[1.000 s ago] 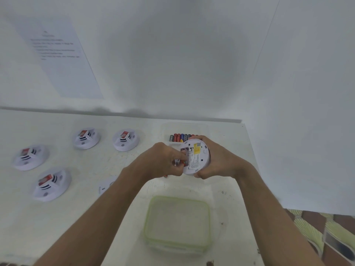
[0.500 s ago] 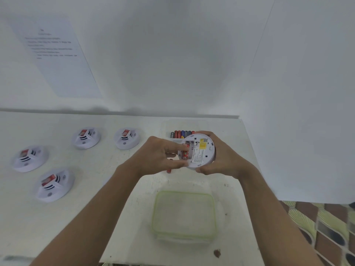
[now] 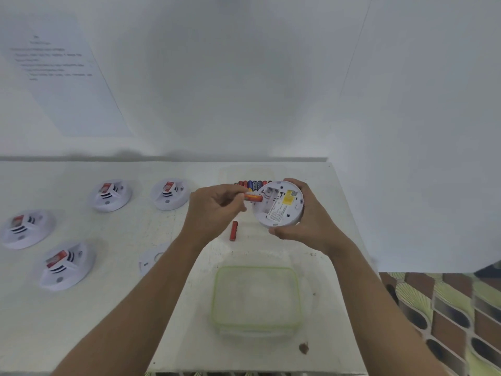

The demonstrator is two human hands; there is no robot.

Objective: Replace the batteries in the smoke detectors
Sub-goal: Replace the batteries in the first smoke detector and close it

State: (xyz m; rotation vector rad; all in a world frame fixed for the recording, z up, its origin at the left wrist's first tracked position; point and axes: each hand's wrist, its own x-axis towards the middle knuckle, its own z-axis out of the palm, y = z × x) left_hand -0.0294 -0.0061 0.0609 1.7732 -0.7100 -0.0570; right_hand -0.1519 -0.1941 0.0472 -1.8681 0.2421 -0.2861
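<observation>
Both bare forearms are extended forward from the lower edge of the view, the left forearm angled up to the right and the right forearm up to the left, so that the hands are brought close together. The left hand is seen from the back, with a red battery pinched at its curled fingertips and pointed toward the right hand. A round white smoke detector is gripped by the right hand at its right and lower rim, its underside tilted toward the camera.
</observation>
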